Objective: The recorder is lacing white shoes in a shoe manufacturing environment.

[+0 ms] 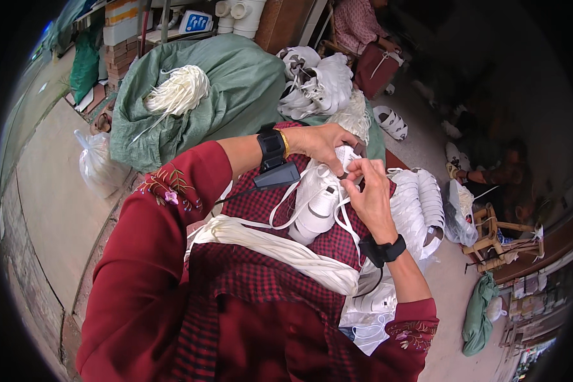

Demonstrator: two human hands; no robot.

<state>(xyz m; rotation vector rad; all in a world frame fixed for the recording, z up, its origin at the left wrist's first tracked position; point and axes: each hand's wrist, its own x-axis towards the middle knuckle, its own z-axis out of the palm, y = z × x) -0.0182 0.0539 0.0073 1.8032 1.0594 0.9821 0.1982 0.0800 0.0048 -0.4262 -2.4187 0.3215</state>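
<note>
Left hand (321, 141) grips a white shoe (317, 209), right hand (372, 194) up at its far end (can't tell if it's pinching anything). White lace bundle (274, 251) lies nearby.

A knotted, translucent white plastic bag (99, 167) sits at nine o'clock, a light-brown bamboo seat (514, 226) just past three, a long green sack-like bundle (479, 315) at four.

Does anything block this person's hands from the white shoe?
Nothing visible does: the left hand grips the far end of the white shoe, and the right hand is there too. Loose laces hang beside the shoe.
</note>
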